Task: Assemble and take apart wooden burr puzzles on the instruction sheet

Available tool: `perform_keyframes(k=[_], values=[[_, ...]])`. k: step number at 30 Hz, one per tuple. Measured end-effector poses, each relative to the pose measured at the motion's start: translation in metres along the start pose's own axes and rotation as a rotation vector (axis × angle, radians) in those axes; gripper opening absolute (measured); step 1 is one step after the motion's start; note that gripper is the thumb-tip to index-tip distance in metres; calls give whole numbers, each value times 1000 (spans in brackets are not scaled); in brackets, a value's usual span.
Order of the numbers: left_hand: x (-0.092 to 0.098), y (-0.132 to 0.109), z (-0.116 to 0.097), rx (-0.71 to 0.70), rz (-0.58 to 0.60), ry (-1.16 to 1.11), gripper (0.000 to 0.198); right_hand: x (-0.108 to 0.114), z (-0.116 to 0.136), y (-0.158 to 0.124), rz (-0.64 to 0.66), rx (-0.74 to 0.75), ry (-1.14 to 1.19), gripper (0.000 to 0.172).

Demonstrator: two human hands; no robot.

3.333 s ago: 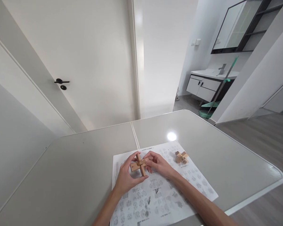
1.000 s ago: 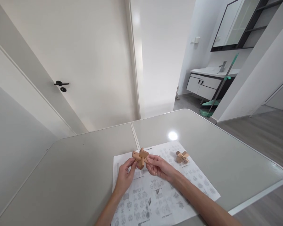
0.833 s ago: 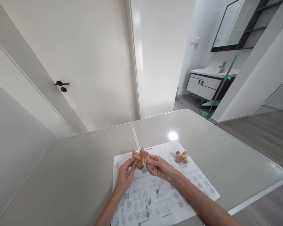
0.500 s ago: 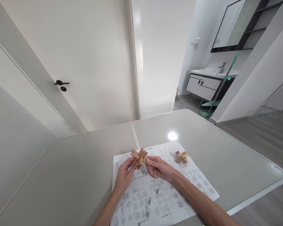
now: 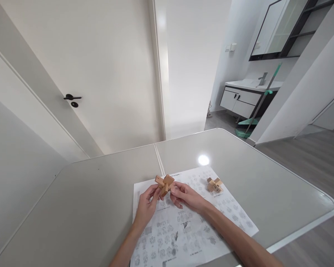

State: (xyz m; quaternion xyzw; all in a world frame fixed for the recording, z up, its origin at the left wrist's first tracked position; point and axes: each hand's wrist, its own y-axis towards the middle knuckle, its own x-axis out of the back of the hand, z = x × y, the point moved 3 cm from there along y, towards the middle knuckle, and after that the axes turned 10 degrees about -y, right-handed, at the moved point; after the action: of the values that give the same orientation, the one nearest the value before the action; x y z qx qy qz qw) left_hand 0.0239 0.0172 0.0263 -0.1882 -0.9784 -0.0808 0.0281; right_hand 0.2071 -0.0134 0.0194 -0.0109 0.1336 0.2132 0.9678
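Between my two hands is a wooden burr puzzle (image 5: pixel 166 184), its light brown bars crossing at the middle, raised over the printed sheet. My left hand (image 5: pixel 148 202) pinches its lower left side with thumb and fingers. On the opposite side, my right hand (image 5: pixel 187 195) grips the right end, the thumb in front and the fingers partly curled below. A second wooden puzzle (image 5: pixel 215 185), also of crossed bars, lies on the sheet's right part, apart from both hands. The printed instruction sheet (image 5: pixel 167 222) with small grey drawings is under my hands and forearms.
The grey table (image 5: pixel 86 207) has a pale rim and a seam running toward the back. Behind it stands a white door (image 5: pixel 114 74) with a black handle (image 5: pixel 72 98). At the right back are a sink cabinet (image 5: pixel 241 100) and a green dustpan (image 5: pixel 242 133).
My right hand has shifted slightly at the puzzle's right end, its fingers now closer in behind the bars. The puzzle has turned a little; my left hand keeps its hold.
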Motion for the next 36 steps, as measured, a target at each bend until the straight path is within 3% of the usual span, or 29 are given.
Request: perform_keyframes(k=[5,8,17,27,36], values=[[1,-1,2,-20,-35,52,34,5,1,-2,-148,55,-459,41],[2,0,1,-23,-30,71,35,6,0,-3,-210,103,-621,39],[-1,-1,-6,-19,-19,140,36,3,-3,-4,-216,126,-696,35],[-4,-3,-7,15,45,-26,33,-1,-5,-3,-138,100,-679,42],[-5,-3,-3,19,49,-69,33,0,-6,-4,-165,84,-683,48]])
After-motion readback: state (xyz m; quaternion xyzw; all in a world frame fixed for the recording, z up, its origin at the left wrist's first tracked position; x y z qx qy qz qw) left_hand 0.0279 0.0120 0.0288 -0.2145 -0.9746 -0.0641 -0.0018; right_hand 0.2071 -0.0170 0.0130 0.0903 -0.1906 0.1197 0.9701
